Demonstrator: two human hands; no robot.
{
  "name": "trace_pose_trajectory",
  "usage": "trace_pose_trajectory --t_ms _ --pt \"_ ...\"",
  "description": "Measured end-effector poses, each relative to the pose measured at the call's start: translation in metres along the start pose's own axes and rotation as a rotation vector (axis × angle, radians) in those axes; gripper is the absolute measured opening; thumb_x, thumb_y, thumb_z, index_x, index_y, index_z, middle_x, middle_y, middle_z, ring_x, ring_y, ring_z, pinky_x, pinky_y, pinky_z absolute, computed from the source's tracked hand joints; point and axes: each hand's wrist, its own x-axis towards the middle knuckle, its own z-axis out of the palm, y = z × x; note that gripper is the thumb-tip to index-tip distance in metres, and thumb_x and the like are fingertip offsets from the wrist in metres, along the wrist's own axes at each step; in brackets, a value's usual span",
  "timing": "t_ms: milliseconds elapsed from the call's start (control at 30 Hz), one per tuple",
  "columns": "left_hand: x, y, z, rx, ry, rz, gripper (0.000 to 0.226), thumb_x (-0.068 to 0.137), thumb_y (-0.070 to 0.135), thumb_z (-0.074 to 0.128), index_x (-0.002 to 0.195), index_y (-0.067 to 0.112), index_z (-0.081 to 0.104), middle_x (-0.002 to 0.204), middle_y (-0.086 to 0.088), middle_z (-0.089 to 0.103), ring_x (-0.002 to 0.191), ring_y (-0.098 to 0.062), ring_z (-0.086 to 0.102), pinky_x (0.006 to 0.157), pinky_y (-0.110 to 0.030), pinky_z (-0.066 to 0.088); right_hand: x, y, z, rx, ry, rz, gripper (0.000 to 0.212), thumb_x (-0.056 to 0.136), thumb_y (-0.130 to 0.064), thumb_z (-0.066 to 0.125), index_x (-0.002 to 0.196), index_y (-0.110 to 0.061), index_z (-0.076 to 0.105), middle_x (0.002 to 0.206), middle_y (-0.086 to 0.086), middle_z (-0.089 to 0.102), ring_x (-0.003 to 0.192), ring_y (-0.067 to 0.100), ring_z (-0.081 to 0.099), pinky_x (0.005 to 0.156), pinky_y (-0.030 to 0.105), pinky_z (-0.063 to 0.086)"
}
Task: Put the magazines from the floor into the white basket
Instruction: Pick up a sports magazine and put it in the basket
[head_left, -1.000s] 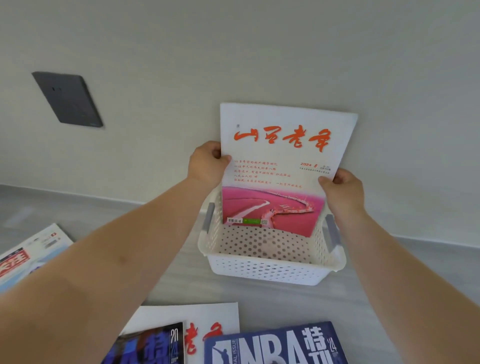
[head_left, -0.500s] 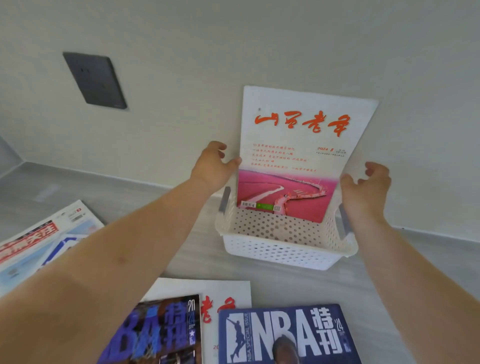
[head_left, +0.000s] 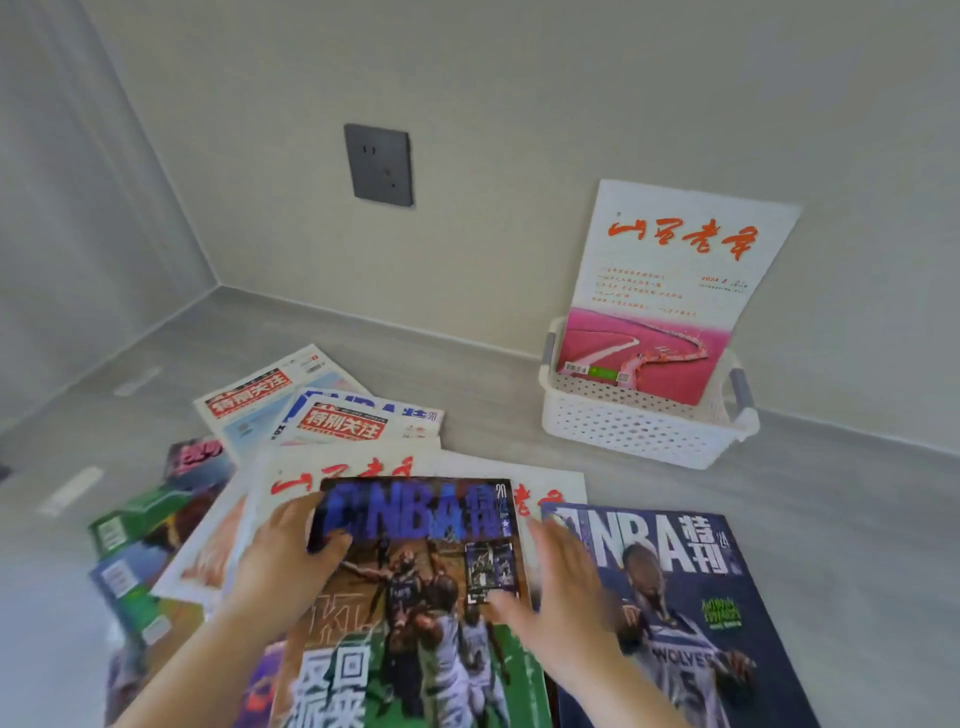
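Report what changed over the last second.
Both hands let go of the white magazine, which stays upright in the white basket by the wall. The left hand and right hand dropped to the centre NBA magazine, the left gripping its edge.

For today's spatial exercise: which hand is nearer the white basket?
Right. The right hand is in front and left of the white basket; the left hand lies farther left.

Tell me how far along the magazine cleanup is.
Done: one pink-and-white magazine stands in the white basket. In hand: the left hand grips a corner of the middle NBA magazine; the right hand lies open at its other edge. Left: that one, the second NBA magazine and the remaining floor pile.
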Motion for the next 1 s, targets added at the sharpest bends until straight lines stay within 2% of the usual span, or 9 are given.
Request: trace_pose_trajectory --t_ms 233,333,433,533,633,733,867,933,1000 --pt "-0.044 -0.03 0.016 0.264 -0.148 0.055 0.068 0.081 0.04 0.055 0.138 0.023 0.022 0.145 -0.002 0.035 0.134 -0.021 0.03 0.113 -0.04 0.021 -0.018 0.007 0.045 -0.32 -0.122 0.046 0.081 0.081 -0.066 0.028 0.142 -0.028 -0.009 0.152 -0.002 -0.021 0.137 0.017 -0.026 0.107 0.036 -0.019" --pt "-0.041 -0.025 0.008 -0.28 -0.052 -0.1 0.057 0.077 0.015 0.065 0.128 0.014 0.039 0.117 -0.01 0.058 0.103 -0.025 0.052 0.093 -0.041 0.042 -0.018 0.006 0.045 -0.326 -0.127 0.054 0.079 0.083 -0.064 0.03 0.142 -0.028 -0.007 0.153 -0.002 -0.019 0.138 0.016 -0.024 0.109 0.037 -0.017" --pt "-0.03 -0.017 -0.004 -0.674 -0.039 -0.244 0.052 0.079 0.003 0.061 0.127 0.007 0.039 0.111 -0.016 0.058 0.084 -0.023 0.055 0.074 -0.034 0.047 -0.019 0.003 0.044 -0.282 -0.098 0.063 0.078 0.083 -0.061 0.035 0.142 -0.027 -0.003 0.154 -0.003 -0.015 0.14 0.015 -0.019 0.111 0.037 -0.014" --pt "-0.024 -0.006 -0.008 -0.425 -0.119 -0.13 0.032 0.084 0.007 0.054 0.116 0.007 0.051 0.079 -0.004 0.058 0.064 -0.015 0.053 0.056 -0.025 0.041 -0.019 -0.002 0.04 -0.212 -0.064 0.065 0.078 0.083 -0.055 0.044 0.142 -0.027 0.002 0.155 -0.005 -0.008 0.141 0.013 -0.012 0.113 0.037 -0.01" --pt "-0.025 0.002 -0.012 -0.294 -0.161 -0.002 0.014 0.086 0.006 0.048 0.093 0.01 0.06 0.068 -0.002 0.058 0.064 -0.022 0.054 0.064 -0.032 0.047 -0.019 -0.005 0.034 -0.122 -0.032 0.074 0.077 0.083 -0.048 0.05 0.142 -0.027 0.006 0.155 -0.004 0.005 0.142 0.015 0.0 0.115 0.036 -0.001" --pt "-0.033 0.01 -0.027 -0.374 -0.179 0.076 0.028 0.086 0.003 0.049 0.077 0.028 0.057 0.078 0.0 0.065 0.08 -0.027 0.061 0.083 -0.044 0.049 -0.015 -0.011 0.021 0.212 0.064 0.128 0.077 0.081 -0.034 0.06 0.141 -0.021 0.014 0.15 0.002 0.025 0.138 0.019 0.021 0.112 0.033 0.018" --pt "-0.037 0.037 -0.049 -0.529 -0.26 0.246 0.027 0.087 0.003 0.048 0.083 0.026 0.061 0.074 0.005 0.075 0.074 -0.013 0.07 0.064 -0.025 0.052 0.002 -0.019 -0.012 0.991 0.069 0.317 0.07 0.082 -0.016 0.062 0.14 -0.019 0.021 0.147 0.01 0.032 0.132 0.025 0.035 0.11 0.042 0.028" --pt "-0.032 0.058 -0.059 -0.624 -0.298 0.332 0.03 0.087 0.0 0.046 0.085 0.026 0.061 0.073 0.009 0.075 0.067 -0.007 0.07 0.061 -0.025 0.051 0.011 -0.019 -0.032 1.143 0.088 0.325 0.058 0.083 -0.011 0.059 0.135 -0.016 0.033 0.135 0.012 0.048 0.118 0.027 0.05 0.104 0.048 0.036" --pt "-0.025 0.083 -0.069 -0.722 -0.273 0.425 0.035 0.086 -0.004 0.044 0.085 0.025 0.062 0.068 0.008 0.075 0.061 -0.007 0.069 0.056 -0.023 0.055 0.017 -0.021 -0.056 1.189 0.056 0.223 0.033 0.086 -0.006 0.053 0.118 -0.013 0.051 0.102 0.006 0.069 0.087 0.018 0.067 0.085 0.039 0.049"
